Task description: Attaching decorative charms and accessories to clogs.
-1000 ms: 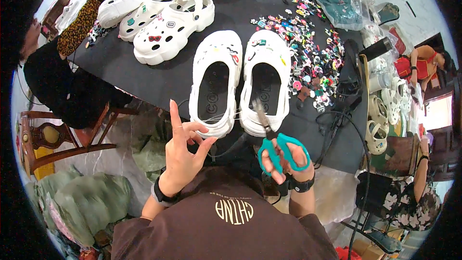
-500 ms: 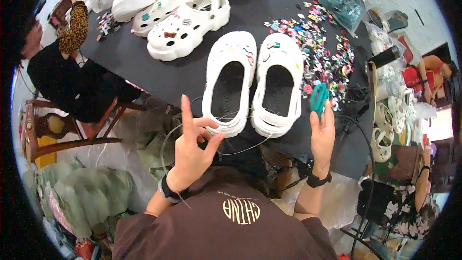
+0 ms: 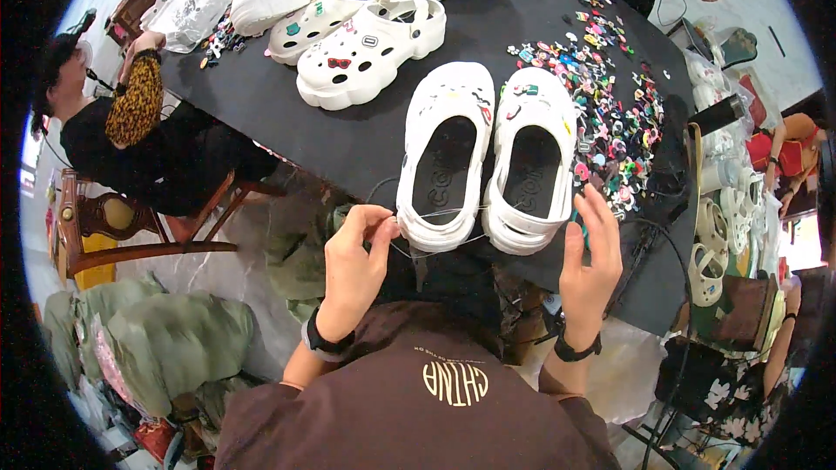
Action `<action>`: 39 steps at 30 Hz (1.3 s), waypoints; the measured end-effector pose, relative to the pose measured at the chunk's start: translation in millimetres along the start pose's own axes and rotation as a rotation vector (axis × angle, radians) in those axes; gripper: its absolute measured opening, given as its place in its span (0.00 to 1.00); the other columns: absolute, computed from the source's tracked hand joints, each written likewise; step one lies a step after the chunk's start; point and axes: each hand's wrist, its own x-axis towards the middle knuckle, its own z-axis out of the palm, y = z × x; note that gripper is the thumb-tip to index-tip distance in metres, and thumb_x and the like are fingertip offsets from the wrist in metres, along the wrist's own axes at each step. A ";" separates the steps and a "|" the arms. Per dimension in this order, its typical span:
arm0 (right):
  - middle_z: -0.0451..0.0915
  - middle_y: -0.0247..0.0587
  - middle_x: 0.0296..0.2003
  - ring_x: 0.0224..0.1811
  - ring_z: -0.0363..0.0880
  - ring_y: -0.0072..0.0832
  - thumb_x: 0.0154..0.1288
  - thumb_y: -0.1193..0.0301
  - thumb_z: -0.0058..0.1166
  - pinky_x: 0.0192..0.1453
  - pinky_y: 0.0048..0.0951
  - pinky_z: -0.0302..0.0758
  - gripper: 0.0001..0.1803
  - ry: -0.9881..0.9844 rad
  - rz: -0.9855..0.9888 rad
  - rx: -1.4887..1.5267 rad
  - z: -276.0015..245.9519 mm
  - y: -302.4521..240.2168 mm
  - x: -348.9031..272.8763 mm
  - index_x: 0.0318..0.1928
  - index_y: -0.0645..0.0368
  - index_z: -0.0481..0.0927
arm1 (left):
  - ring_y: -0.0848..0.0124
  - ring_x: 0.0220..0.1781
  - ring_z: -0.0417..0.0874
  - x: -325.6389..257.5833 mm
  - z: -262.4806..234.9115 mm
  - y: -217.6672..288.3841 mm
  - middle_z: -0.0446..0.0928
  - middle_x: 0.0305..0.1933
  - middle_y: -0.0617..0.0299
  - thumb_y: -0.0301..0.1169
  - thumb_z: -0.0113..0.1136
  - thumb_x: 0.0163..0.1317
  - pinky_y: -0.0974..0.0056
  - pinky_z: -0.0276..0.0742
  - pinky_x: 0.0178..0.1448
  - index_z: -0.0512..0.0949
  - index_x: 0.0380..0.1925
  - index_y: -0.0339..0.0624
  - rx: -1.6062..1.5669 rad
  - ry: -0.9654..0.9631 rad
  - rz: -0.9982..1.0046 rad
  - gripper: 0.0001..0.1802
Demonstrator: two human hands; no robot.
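A pair of white clogs stands with the heels toward me: the left clog (image 3: 453, 85) and the right clog (image 3: 533, 103), both dotted with small charms on the toes. A thin cord (image 3: 475, 241) runs across their heels. At the left clog's heel, the thumb and fingertips of my left hand (image 3: 355, 263) are pinched together on this cord. Beside the right clog's heel is my right hand (image 3: 592, 274), fingers bent around a small teal loop-shaped thing (image 3: 583, 224). Most of that thing is hidden by my fingers, so its kind is unclear.
Loose colourful charms (image 3: 614, 135) are spread over the black table (image 3: 366, 144) on the right. More white clogs (image 3: 370, 48) stand at the back left. A person (image 3: 131, 122) sits at the left by a wooden chair (image 3: 152, 248). Other clogs (image 3: 707, 270) lie beyond the right edge.
My left hand has gone from a raised index finger to a pinch at the left clog's heel. My right hand has come closer to the right clog's heel. The whole view has shifted slightly.
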 end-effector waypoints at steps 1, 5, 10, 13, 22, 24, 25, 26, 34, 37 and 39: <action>0.73 0.47 0.52 0.53 0.72 0.41 0.62 0.76 0.49 0.55 0.35 0.69 0.14 0.003 -0.013 0.038 1.0 -1.0 -0.7 0.48 0.62 0.76 | 0.74 0.34 0.80 0.2 -1.3 -0.2 0.78 0.30 0.57 0.20 0.53 0.61 0.72 0.74 0.38 0.70 0.38 0.33 0.000 -0.002 0.002 0.06; 0.75 0.47 0.49 0.50 0.75 0.38 0.60 0.79 0.49 0.52 0.33 0.72 0.11 0.047 -0.016 0.093 1.7 -2.4 -4.7 0.44 0.64 0.78 | 0.69 0.39 0.81 4.6 -14.9 2.8 0.78 0.35 0.57 0.25 0.52 0.63 0.71 0.74 0.39 0.71 0.36 0.36 -0.400 0.270 -0.015 0.04; 0.78 0.46 0.45 0.46 0.77 0.37 0.58 0.81 0.50 0.50 0.31 0.73 0.11 0.096 -0.028 0.114 -2.6 -5.0 -11.4 0.42 0.64 0.79 | 0.62 0.42 0.80 9.1 -40.9 10.6 0.78 0.34 0.51 0.25 0.48 0.64 0.70 0.74 0.41 0.68 0.34 0.36 -0.442 0.720 0.095 0.03; 0.80 0.45 0.37 0.38 0.79 0.35 0.52 0.82 0.55 0.43 0.29 0.75 0.12 0.040 -0.071 0.299 -13.3 -12.8 -19.6 0.39 0.62 0.79 | 0.59 0.42 0.79 1.8 -42.1 17.0 0.77 0.33 0.51 0.23 0.49 0.63 0.66 0.74 0.43 0.68 0.34 0.36 -0.181 0.940 0.313 0.02; 0.79 0.38 0.27 0.25 0.78 0.32 0.51 0.76 0.60 0.27 0.27 0.74 0.12 -0.186 -0.231 0.750 -17.7 -22.9 -52.9 0.39 0.61 0.80 | 0.70 0.37 0.81 -13.2 18.6 57.7 0.81 0.35 0.67 0.22 0.64 0.42 0.69 0.70 0.31 0.80 0.32 0.45 0.220 -0.297 0.939 0.14; 0.79 0.41 0.28 0.26 0.79 0.30 0.55 0.79 0.56 0.29 0.27 0.74 0.07 -0.203 -0.034 0.842 -28.6 -8.8 -66.4 0.36 0.63 0.79 | 0.70 0.37 0.81 -17.1 27.4 57.8 0.81 0.35 0.67 0.21 0.63 0.41 0.69 0.70 0.31 0.80 0.32 0.45 0.155 -0.399 0.953 0.14; 0.79 0.42 0.28 0.27 0.79 0.29 0.57 0.79 0.55 0.29 0.26 0.74 0.05 -0.213 0.023 0.842 -37.2 -2.7 -73.7 0.35 0.64 0.78 | 0.70 0.37 0.82 -17.8 30.3 59.2 0.81 0.35 0.66 0.21 0.63 0.41 0.69 0.71 0.31 0.80 0.32 0.44 0.128 -0.460 0.953 0.13; 0.79 0.43 0.29 0.26 0.78 0.26 0.61 0.78 0.51 0.28 0.25 0.74 0.03 -0.260 0.176 0.952 -46.8 3.8 -85.7 0.34 0.66 0.77 | 0.63 0.30 0.82 -18.8 33.7 63.5 0.81 0.30 0.59 0.20 0.62 0.43 0.64 0.74 0.30 0.79 0.27 0.38 0.074 -0.494 0.938 0.08; 0.71 0.34 0.27 0.25 0.68 0.22 0.68 0.65 0.45 0.27 0.21 0.67 0.08 1.269 0.667 0.738 -89.4 126.9 -258.3 0.35 0.56 0.69 | 0.57 0.28 0.82 -12.0 34.3 52.7 0.80 0.27 0.53 0.16 0.55 0.53 0.62 0.75 0.32 0.74 0.39 0.31 0.021 -0.322 0.910 0.12; 0.74 0.31 0.25 0.22 0.70 0.21 0.67 0.65 0.47 0.26 0.21 0.66 0.08 1.264 1.163 0.204 -60.7 187.3 -345.4 0.36 0.56 0.74 | 0.53 0.31 0.81 -14.4 35.0 39.4 0.79 0.27 0.49 0.18 0.52 0.59 0.57 0.77 0.37 0.75 0.38 0.27 0.022 -0.183 0.798 0.08; 0.78 0.35 0.26 0.22 0.74 0.24 0.66 0.65 0.46 0.27 0.23 0.69 0.11 0.862 1.241 0.094 -23.3 216.9 -409.0 0.35 0.61 0.76 | 0.53 0.37 0.81 -14.5 27.2 37.3 0.79 0.30 0.47 0.19 0.50 0.61 0.55 0.78 0.40 0.73 0.44 0.27 0.085 -0.195 0.774 0.12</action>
